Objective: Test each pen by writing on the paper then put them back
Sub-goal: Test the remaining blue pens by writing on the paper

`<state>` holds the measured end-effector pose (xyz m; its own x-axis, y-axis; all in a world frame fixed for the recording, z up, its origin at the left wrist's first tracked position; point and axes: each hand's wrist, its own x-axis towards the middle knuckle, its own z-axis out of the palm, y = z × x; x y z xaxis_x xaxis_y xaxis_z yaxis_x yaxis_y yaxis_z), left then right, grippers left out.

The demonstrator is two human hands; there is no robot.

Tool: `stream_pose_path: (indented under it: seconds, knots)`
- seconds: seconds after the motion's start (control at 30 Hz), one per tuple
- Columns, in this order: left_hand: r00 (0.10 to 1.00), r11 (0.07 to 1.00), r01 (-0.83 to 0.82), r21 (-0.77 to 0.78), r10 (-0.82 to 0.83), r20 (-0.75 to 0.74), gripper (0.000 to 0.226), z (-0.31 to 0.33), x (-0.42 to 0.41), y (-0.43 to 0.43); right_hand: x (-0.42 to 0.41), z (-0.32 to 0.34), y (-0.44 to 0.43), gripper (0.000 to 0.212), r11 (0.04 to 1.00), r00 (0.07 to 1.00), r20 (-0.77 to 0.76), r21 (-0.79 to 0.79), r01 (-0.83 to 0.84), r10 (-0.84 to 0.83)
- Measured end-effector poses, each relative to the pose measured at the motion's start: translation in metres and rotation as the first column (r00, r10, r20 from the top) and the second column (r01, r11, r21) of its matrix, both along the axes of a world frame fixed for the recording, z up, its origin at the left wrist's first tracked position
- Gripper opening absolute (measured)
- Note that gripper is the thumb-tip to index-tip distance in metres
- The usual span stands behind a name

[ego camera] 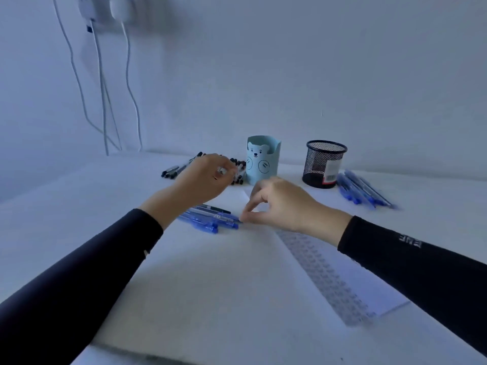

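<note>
Blue pens (208, 219) lie on the table, at the left edge of the open notebook (210, 272). Right hand (279, 204) pinches at their tips; grip cannot be told. Left hand (205, 177) curls round a black pen (238, 172), blurred, far left of bear cup (263, 159). Mesh cup (325, 164) farther right.

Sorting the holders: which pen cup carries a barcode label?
The black mesh cup, right of the blue bear cup; the bear cup shows only a printed face.

- Study desk, home or office: white worktop (79, 196) against plain white wall (316, 61).
- Plugged-in white chargers (120, 6), black mesh pen cup (324, 164), open spiral-bound notebook (210, 272).
</note>
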<state>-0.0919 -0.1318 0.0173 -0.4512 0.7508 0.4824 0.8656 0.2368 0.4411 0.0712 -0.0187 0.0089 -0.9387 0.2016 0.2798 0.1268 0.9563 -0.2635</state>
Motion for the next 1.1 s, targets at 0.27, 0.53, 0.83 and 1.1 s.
stream_pose_path:
  seconds: [0.27, 0.53, 0.83, 1.1]
  knots:
    - [0.999, 0.998, -0.005, 0.064, 0.008, -0.05, 0.015, 0.001, -0.017, -0.001, -0.006, -0.009, 0.016, 0.009, 0.978, 0.992, -0.123, -0.21, -0.01, -0.017]
    - [1.0, 0.996, -0.005, 0.094, 0.002, 0.024, 0.016, 0.005, -0.005, -0.001, 0.028, 0.033, 0.052, 0.006, 0.147, 0.924, -0.275, -0.959, -0.243, -0.266]
    - [0.935, 0.852, 0.272, -0.447, -0.344, -0.086, 0.038, -0.017, 0.048, 0.046, 0.076, 0.03, 0.07, 0.025, -0.218, 0.953, -0.198, -0.944, -0.248, -0.229]
    - [0.946, 0.914, 0.136, -0.383, -0.235, -0.224, 0.037, -0.03, 0.059, 0.051, 0.072, 0.017, 0.072, 0.016, -0.193, 0.966, -0.171, -0.959, -0.209, -0.196]
